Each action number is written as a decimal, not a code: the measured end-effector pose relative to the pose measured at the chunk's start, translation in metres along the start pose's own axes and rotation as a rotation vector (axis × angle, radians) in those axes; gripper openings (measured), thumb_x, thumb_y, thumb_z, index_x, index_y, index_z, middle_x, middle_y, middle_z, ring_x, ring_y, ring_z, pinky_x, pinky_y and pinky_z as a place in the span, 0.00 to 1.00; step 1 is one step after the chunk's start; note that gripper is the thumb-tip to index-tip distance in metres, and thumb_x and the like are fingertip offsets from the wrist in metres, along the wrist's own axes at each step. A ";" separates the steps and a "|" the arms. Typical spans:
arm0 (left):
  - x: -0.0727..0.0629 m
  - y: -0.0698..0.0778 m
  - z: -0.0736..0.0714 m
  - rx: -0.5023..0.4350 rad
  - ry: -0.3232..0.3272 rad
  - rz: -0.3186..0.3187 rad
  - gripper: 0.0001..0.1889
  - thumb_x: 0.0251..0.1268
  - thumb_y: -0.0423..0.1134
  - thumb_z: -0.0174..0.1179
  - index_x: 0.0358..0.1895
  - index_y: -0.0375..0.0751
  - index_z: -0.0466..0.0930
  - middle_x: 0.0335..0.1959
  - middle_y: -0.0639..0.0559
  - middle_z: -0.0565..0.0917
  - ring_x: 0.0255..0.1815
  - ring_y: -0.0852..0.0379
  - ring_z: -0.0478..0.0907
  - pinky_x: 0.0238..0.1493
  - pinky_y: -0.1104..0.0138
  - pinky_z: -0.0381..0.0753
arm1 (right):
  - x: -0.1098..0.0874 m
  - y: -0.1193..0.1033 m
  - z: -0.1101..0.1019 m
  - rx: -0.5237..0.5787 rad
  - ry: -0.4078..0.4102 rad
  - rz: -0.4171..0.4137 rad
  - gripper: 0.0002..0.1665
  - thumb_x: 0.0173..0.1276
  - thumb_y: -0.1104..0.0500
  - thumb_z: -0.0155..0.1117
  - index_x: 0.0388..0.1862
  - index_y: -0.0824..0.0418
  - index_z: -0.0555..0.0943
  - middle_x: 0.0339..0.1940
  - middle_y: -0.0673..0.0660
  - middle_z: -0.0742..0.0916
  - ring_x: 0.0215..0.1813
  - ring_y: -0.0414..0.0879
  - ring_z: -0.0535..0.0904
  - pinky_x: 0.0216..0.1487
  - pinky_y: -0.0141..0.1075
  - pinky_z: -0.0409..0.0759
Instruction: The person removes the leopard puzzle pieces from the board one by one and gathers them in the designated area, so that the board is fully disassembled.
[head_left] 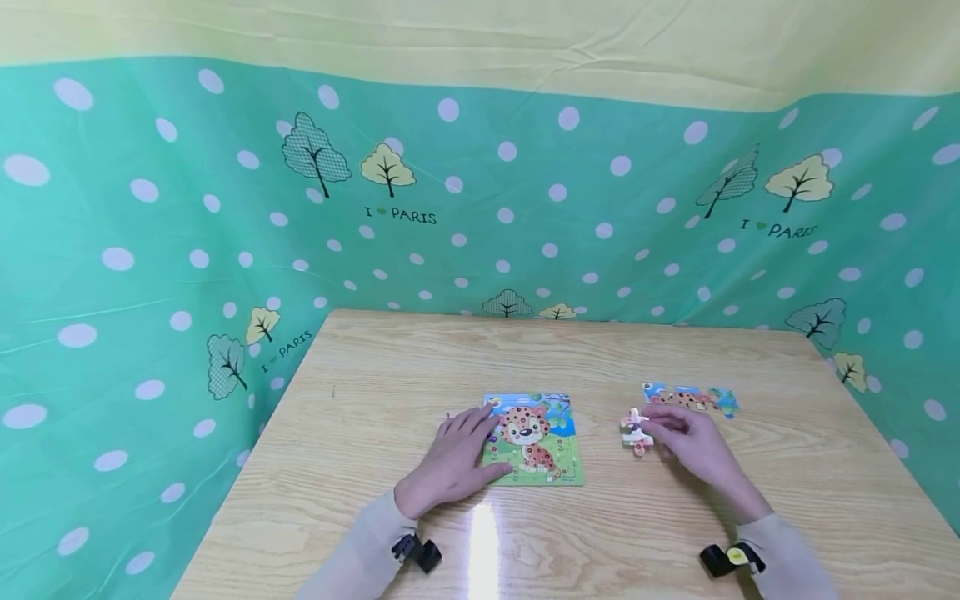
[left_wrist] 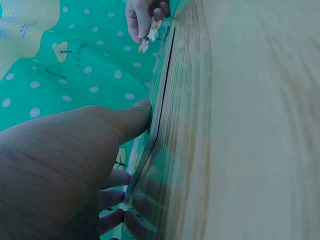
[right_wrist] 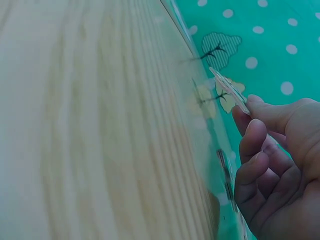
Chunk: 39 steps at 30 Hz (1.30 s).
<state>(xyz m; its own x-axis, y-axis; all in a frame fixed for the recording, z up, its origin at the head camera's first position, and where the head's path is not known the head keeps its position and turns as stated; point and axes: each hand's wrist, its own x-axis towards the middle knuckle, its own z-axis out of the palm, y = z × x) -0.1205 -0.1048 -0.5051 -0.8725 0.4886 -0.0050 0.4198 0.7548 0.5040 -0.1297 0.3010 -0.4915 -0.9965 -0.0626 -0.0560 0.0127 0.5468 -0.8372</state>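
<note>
A leopard picture puzzle board (head_left: 551,446) lies flat on the table in the head view. My left hand (head_left: 453,458) rests on its left side with the fingers spread and fairly straight; the left wrist view has the thumb (left_wrist: 132,120) along the board's edge. To the right, my right hand (head_left: 693,442) pinches a small jigsaw section (head_left: 636,437) between thumb and forefinger. In the right wrist view that section (right_wrist: 230,90) appears edge-on, tilted above the table, with the other fingers curled below.
Beyond the right hand lies a joined strip of jigsaw pieces (head_left: 723,400), partly overlapped by that hand. The wooden table (head_left: 360,367) meets a green dotted cloth (head_left: 510,192) behind and at both sides.
</note>
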 end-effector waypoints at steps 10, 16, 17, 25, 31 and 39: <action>0.000 0.002 -0.002 0.017 -0.023 -0.022 0.44 0.74 0.66 0.60 0.84 0.44 0.62 0.88 0.43 0.58 0.87 0.38 0.56 0.84 0.35 0.53 | -0.008 0.010 -0.017 -0.071 0.040 0.066 0.27 0.80 0.48 0.67 0.68 0.64 0.81 0.48 0.60 0.89 0.30 0.40 0.81 0.26 0.33 0.80; 0.000 0.002 -0.001 0.035 -0.025 -0.019 0.44 0.74 0.66 0.60 0.84 0.45 0.62 0.87 0.44 0.59 0.86 0.38 0.57 0.84 0.36 0.54 | -0.010 0.018 -0.030 -0.094 0.075 0.108 0.30 0.81 0.44 0.64 0.69 0.65 0.80 0.42 0.57 0.89 0.28 0.40 0.79 0.24 0.34 0.78; 0.000 0.002 -0.001 0.034 -0.026 -0.019 0.44 0.74 0.65 0.60 0.84 0.45 0.62 0.88 0.44 0.59 0.86 0.38 0.56 0.84 0.36 0.54 | -0.010 0.019 -0.032 -0.099 0.082 0.119 0.31 0.81 0.43 0.63 0.69 0.65 0.80 0.42 0.56 0.88 0.28 0.40 0.79 0.23 0.35 0.78; 0.000 0.002 -0.003 0.011 -0.022 -0.019 0.44 0.74 0.65 0.60 0.84 0.45 0.62 0.88 0.44 0.58 0.87 0.37 0.56 0.85 0.36 0.52 | -0.012 0.030 -0.050 -0.114 0.144 0.148 0.34 0.81 0.41 0.62 0.69 0.67 0.80 0.42 0.50 0.89 0.28 0.39 0.80 0.25 0.34 0.79; 0.000 0.002 -0.003 0.026 -0.013 -0.008 0.44 0.74 0.65 0.61 0.84 0.44 0.62 0.87 0.43 0.59 0.86 0.37 0.57 0.84 0.35 0.54 | -0.010 0.037 -0.057 -0.092 0.161 0.219 0.33 0.84 0.42 0.58 0.71 0.66 0.78 0.41 0.49 0.87 0.29 0.39 0.78 0.25 0.34 0.79; 0.000 0.002 -0.003 0.032 -0.016 -0.006 0.44 0.74 0.66 0.60 0.84 0.44 0.62 0.87 0.43 0.59 0.86 0.37 0.57 0.84 0.35 0.54 | -0.006 0.041 -0.058 -0.145 0.162 0.232 0.32 0.83 0.43 0.60 0.69 0.67 0.80 0.47 0.60 0.89 0.33 0.38 0.80 0.28 0.33 0.81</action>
<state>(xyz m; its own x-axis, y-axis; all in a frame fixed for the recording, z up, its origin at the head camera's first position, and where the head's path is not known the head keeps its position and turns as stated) -0.1204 -0.1049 -0.5019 -0.8712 0.4905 -0.0218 0.4225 0.7715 0.4757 -0.1281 0.3722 -0.4945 -0.9687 0.2057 -0.1393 0.2412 0.6453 -0.7249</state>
